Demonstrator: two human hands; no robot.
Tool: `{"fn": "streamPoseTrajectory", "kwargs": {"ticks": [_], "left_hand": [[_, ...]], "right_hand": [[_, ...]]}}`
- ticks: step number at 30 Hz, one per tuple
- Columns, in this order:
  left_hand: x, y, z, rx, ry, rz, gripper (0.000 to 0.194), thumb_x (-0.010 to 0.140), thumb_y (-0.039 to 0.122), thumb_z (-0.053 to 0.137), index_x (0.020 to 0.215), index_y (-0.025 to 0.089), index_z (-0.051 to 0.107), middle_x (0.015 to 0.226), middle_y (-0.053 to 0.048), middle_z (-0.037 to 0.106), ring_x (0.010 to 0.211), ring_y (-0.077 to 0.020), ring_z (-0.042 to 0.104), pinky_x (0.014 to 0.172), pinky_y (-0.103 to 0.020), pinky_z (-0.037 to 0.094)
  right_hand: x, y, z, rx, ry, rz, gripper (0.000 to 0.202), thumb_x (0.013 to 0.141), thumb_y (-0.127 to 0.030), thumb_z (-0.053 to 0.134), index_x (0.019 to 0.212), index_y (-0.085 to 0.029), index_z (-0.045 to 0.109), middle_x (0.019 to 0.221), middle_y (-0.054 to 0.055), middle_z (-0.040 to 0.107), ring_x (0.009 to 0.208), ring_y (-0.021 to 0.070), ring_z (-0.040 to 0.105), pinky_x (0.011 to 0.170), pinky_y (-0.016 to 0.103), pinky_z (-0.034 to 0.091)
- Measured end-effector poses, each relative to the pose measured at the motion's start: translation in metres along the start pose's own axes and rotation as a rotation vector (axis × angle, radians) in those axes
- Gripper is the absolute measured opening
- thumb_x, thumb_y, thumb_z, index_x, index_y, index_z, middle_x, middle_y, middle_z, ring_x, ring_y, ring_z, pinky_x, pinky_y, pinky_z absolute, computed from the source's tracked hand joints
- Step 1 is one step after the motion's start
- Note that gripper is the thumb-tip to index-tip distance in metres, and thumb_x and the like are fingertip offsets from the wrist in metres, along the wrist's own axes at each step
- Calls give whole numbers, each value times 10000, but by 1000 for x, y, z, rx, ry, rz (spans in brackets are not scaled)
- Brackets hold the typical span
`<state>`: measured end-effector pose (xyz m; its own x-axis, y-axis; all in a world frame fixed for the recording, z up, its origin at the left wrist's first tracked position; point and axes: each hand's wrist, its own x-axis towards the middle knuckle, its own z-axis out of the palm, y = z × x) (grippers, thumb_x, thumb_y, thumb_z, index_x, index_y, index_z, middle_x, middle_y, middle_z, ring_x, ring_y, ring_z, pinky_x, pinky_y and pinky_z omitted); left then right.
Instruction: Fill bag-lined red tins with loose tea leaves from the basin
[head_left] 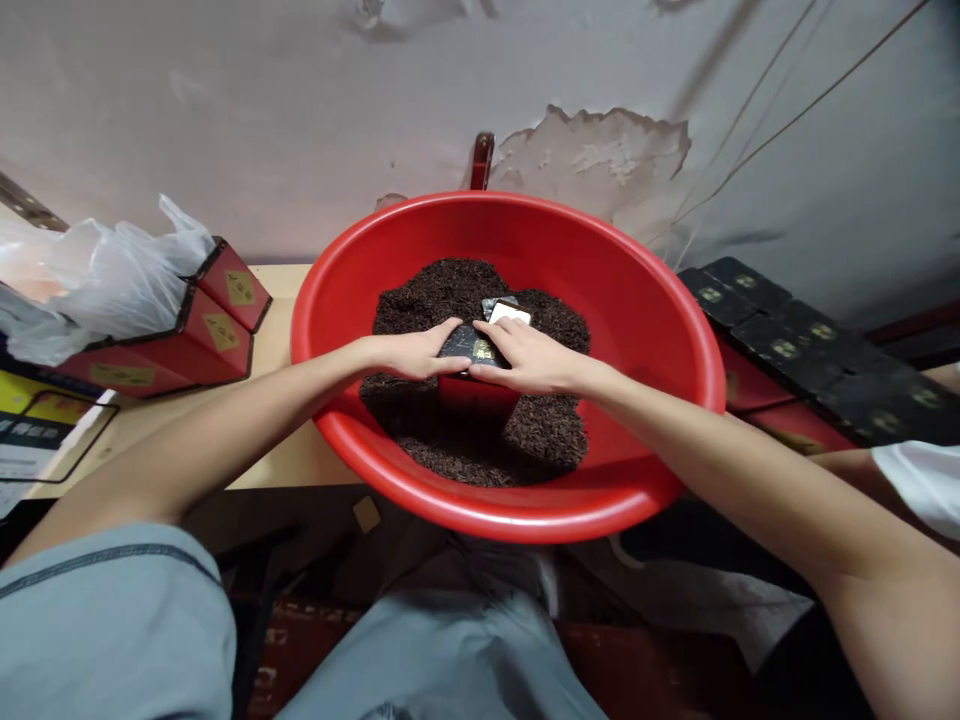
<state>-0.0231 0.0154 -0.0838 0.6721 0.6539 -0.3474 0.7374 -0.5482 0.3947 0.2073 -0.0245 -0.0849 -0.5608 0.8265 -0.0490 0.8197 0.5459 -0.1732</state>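
Observation:
A large red basin (652, 320) holds a spread of dark loose leaves or grains (442, 285). In its middle stands a red box with a black lid (484, 345). My left hand (427, 350) lies on the left side of the lid, thumb and fingers round its edge. On the lid's right side rests my right hand (529, 357), gripping it the same way. A small white object (510, 313) and a bit of crinkled clear wrap show just beyond the right fingers. The box's lower part is in shadow.
Red hexagonal boxes (217, 330) with plastic bags (127, 280) stand on the wooden table (277, 465) at left. Several black-lidded boxes (787, 340) are stacked at right, near another person's arm and white sleeve (919, 485). A peeling wall (300, 120) rises behind the basin.

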Motion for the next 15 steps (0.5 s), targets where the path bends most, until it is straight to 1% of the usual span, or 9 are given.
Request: {"fn": "streamPoseTrajectory", "kwargs": {"ticks": [1, 2, 3, 5, 7, 10, 12, 13, 15], "left_hand": [[0, 0, -4, -20, -33, -26, 981, 980, 696, 373, 1680, 111, 13, 1620, -238, 468, 1380, -304, 587, 1095, -340, 454], [0, -1, -7, -42, -56, -62, 981, 976, 703, 391, 1684, 132, 24, 1542, -216, 565, 1291, -292, 649, 1037, -325, 486], [0, -1, -10, -56, -68, -99, 978, 975, 706, 409, 1687, 147, 36, 1472, -199, 629, 1208, -286, 690, 988, -319, 507], [1, 0, -14, -66, -60, -137, 941, 988, 685, 428, 1690, 168, 74, 1367, -178, 695, 1069, -279, 734, 903, -317, 535], [3, 1, -16, -113, -43, -167, 857, 1009, 639, 436, 1684, 197, 146, 1324, -160, 712, 976, -270, 746, 813, -307, 558], [9, 5, -15, -209, 17, -204, 646, 1049, 562, 392, 1585, 203, 404, 1347, -155, 687, 935, -264, 744, 705, -290, 579], [14, 7, -14, -271, 41, -229, 570, 1071, 533, 345, 1469, 179, 547, 1371, -161, 665, 935, -264, 741, 681, -299, 592], [16, 8, -14, -309, 45, -235, 559, 1079, 520, 328, 1442, 173, 574, 1393, -162, 650, 938, -262, 739, 681, -306, 598], [19, 10, -14, -381, 31, -228, 557, 1084, 507, 330, 1486, 190, 550, 1451, -159, 613, 945, -256, 739, 695, -320, 605]], "right_hand": [[1, 1, -1, 18, -1, 9, 888, 992, -679, 473, 1596, -33, 393, 1438, 279, 575, 1316, 405, 574, 1127, 507, 439], [3, 1, -2, 26, 2, 21, 895, 982, -690, 492, 1588, -36, 404, 1437, 279, 584, 1317, 403, 579, 1123, 499, 443], [5, 0, -3, 28, 5, 37, 896, 977, -702, 495, 1573, -37, 423, 1434, 279, 592, 1313, 402, 587, 1115, 490, 449], [10, -4, -6, 17, -1, 76, 853, 987, -714, 463, 1505, -37, 494, 1404, 276, 622, 1282, 395, 616, 1081, 469, 471], [19, -9, -8, -16, -27, 117, 793, 1008, -710, 406, 1396, -40, 577, 1344, 272, 663, 1234, 389, 649, 1032, 453, 495], [31, -13, -10, -79, -80, 167, 759, 1036, -687, 326, 1285, -43, 641, 1247, 268, 710, 1169, 392, 683, 986, 455, 517], [32, -17, -9, -101, -61, 181, 722, 1061, -630, 293, 1261, -43, 664, 1246, 265, 707, 1169, 387, 682, 997, 461, 517], [29, -19, -8, -106, -32, 177, 692, 1070, -594, 293, 1268, -46, 667, 1266, 263, 697, 1178, 382, 676, 1009, 465, 515], [17, -25, -2, -133, 55, 146, 652, 1071, -544, 332, 1368, -40, 621, 1360, 271, 645, 1238, 393, 640, 1054, 503, 494]]}}
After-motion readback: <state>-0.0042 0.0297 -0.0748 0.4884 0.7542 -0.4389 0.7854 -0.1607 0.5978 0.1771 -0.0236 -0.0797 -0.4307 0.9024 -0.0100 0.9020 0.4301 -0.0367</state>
